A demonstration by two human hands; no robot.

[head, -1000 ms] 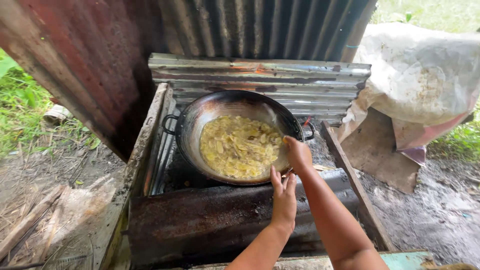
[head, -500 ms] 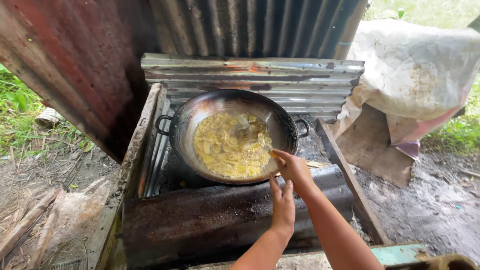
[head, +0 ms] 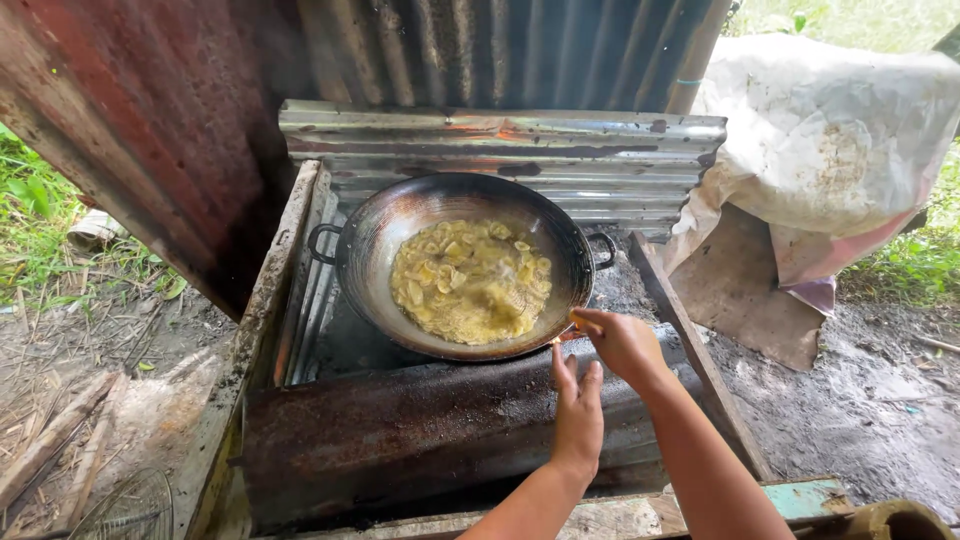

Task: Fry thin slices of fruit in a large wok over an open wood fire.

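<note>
Wok [head: 372, 250], dark metal with two loop handles, sits on the rusted stove [head: 400, 440], filled with yellow slices in oil [head: 468, 280]: likely heavy, rigid, hot, its contents prone to slosh; the loop handles look the safest hold. Right hand [head: 622, 342] pinches shut at the near rim, on something small I cannot identify. Left hand [head: 577, 408] hangs flat, fingers together, holding nothing, just below that rim, wok ahead and left.

Whatever the right hand [head: 622, 343] pinches hidden, both forearms cut off at bottom edge
</note>
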